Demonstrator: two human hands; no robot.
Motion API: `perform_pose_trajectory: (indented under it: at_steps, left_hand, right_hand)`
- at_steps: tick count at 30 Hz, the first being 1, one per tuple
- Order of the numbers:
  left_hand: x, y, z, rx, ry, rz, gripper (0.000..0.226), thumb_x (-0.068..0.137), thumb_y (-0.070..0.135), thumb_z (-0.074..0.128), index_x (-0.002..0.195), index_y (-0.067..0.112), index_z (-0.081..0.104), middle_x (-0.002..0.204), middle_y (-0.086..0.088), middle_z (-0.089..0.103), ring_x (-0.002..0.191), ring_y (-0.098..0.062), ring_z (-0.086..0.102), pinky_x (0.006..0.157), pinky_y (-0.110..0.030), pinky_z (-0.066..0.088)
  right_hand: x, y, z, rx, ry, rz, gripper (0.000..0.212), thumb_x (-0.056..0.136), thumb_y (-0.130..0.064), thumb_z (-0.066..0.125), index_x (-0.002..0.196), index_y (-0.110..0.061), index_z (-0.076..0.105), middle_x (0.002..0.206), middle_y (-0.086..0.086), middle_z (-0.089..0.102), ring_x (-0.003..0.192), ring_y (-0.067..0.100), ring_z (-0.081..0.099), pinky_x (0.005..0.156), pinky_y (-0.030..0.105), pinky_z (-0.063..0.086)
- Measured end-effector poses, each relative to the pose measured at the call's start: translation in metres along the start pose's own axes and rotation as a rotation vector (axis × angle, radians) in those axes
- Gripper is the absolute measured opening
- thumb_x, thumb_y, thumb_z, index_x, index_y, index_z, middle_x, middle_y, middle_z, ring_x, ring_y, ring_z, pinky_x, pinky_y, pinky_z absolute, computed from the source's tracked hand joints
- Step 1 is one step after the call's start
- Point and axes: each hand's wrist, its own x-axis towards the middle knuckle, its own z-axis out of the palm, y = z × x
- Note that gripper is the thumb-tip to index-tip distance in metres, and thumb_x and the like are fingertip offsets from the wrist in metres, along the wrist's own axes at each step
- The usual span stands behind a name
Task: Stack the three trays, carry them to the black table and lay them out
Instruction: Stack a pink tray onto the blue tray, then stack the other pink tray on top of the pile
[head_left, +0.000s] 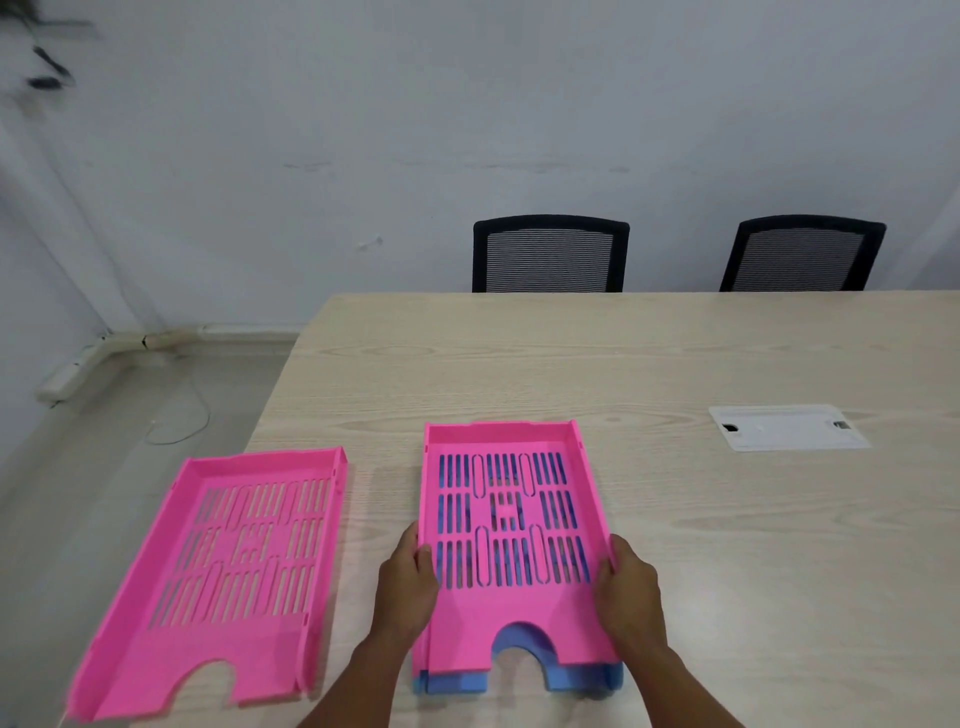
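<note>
A pink slotted tray (514, 613) sits nested on top of a blue tray (582, 678), whose front edge shows beneath it, on the light wooden table (675, 364). My left hand (408, 587) grips the pink tray's left wall, thumb inside. My right hand (628, 592) holds its right wall. A second pink tray (156, 660) lies alone to the left, hanging over the table's left edge. The black table is out of view.
Two black mesh chairs (550, 254) (802, 254) stand behind the table's far edge. A white cable hatch (784, 427) is set into the tabletop at the right. Floor, a white trunking strip (78, 371) and a thin cable lie to the left.
</note>
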Motion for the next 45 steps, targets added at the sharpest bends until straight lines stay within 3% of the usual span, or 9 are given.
perform_pose_trajectory:
  at_steps: [7,14,17,20,21,23,33,40,45]
  left_hand:
    - [-0.002,0.004,0.002,0.005,0.008,-0.012,0.038,0.103,0.012,0.036,0.138,0.019,0.048,0.098,0.002,0.072,0.076,-0.012,0.069,0.064,-0.022,0.051]
    - [0.004,-0.005,0.002,0.057,-0.020,0.002,0.036,0.103,0.014,0.036,0.136,0.017,0.048,0.095,-0.001,0.073,0.072,-0.014,0.068,0.062,-0.024,0.051]
    - [0.002,0.001,-0.003,0.047,-0.054,0.033,0.035,0.102,0.015,0.038,0.134,0.022,0.047,0.109,0.002,0.072,0.087,-0.009,0.069,0.079,-0.035,0.059]
    - [0.001,0.006,-0.009,0.060,-0.050,0.024,0.044,0.102,0.018,0.041,0.145,0.021,0.037,0.133,0.006,0.056,0.121,-0.020,0.060,0.102,-0.039,0.049]
    - [0.002,0.006,-0.012,0.076,-0.034,0.011,0.047,0.101,0.020,0.042,0.148,0.019,0.034,0.140,0.000,0.053,0.129,-0.023,0.053,0.106,-0.040,0.046]
    - [0.005,0.004,-0.017,0.100,-0.007,0.010,0.050,0.100,0.024,0.044,0.149,0.021,0.033,0.148,-0.006,0.048,0.135,-0.025,0.048,0.109,-0.043,0.044]
    - [0.005,-0.009,-0.074,0.105,0.178,0.055,0.037,0.097,0.017,0.052,0.134,0.015,0.054,0.132,-0.011,0.064,0.125,-0.025,0.058,0.104,-0.037,0.047]
    - [-0.007,-0.041,-0.136,0.128,0.298,0.016,0.035,0.097,0.018,0.051,0.132,0.019,0.055,0.126,-0.008,0.068,0.116,-0.024,0.063,0.099,-0.033,0.047]
    - [-0.016,-0.065,-0.178,0.128,0.349,-0.065,0.035,0.098,0.019,0.051,0.132,0.019,0.054,0.127,-0.010,0.067,0.109,-0.034,0.066,0.101,-0.045,0.051]
  right_hand:
    - [-0.003,0.001,0.000,0.020,-0.013,-0.007,0.017,0.099,-0.007,0.041,0.094,-0.012,0.056,0.078,0.004,0.066,0.067,0.019,0.065,0.063,0.038,0.057]
    - [-0.004,-0.003,0.000,0.028,-0.043,0.016,0.017,0.096,-0.003,0.041,0.096,-0.012,0.055,0.084,0.005,0.067,0.071,0.019,0.066,0.069,0.042,0.061]
    - [-0.007,-0.010,-0.003,0.049,0.005,0.001,0.014,0.094,-0.004,0.045,0.099,-0.013,0.054,0.091,0.004,0.065,0.078,0.018,0.065,0.073,0.039,0.061]
    - [-0.005,-0.016,-0.006,0.028,0.070,-0.052,0.020,0.093,-0.006,0.046,0.110,-0.013,0.054,0.100,0.003,0.061,0.087,0.019,0.063,0.076,0.034,0.057]
    - [-0.004,-0.019,-0.006,0.014,0.079,-0.084,0.024,0.092,-0.007,0.047,0.113,-0.014,0.054,0.101,0.003,0.062,0.090,0.020,0.063,0.078,0.035,0.058]
    - [-0.004,-0.026,-0.007,-0.006,0.088,-0.150,0.030,0.091,-0.006,0.048,0.119,-0.014,0.055,0.103,0.003,0.062,0.094,0.021,0.063,0.081,0.037,0.058]
    - [-0.004,-0.080,0.042,-0.044,0.060,-0.334,0.041,0.089,-0.002,0.059,0.130,0.003,0.061,0.130,0.022,0.064,0.122,0.036,0.059,0.107,0.041,0.044]
    - [-0.026,-0.136,0.106,0.024,-0.066,-0.494,0.038,0.092,-0.003,0.058,0.129,0.005,0.061,0.132,0.023,0.063,0.125,0.035,0.058,0.111,0.039,0.038]
    - [-0.050,-0.174,0.152,0.051,-0.133,-0.545,0.038,0.089,-0.002,0.062,0.127,0.004,0.062,0.127,0.021,0.066,0.120,0.035,0.060,0.108,0.039,0.041]
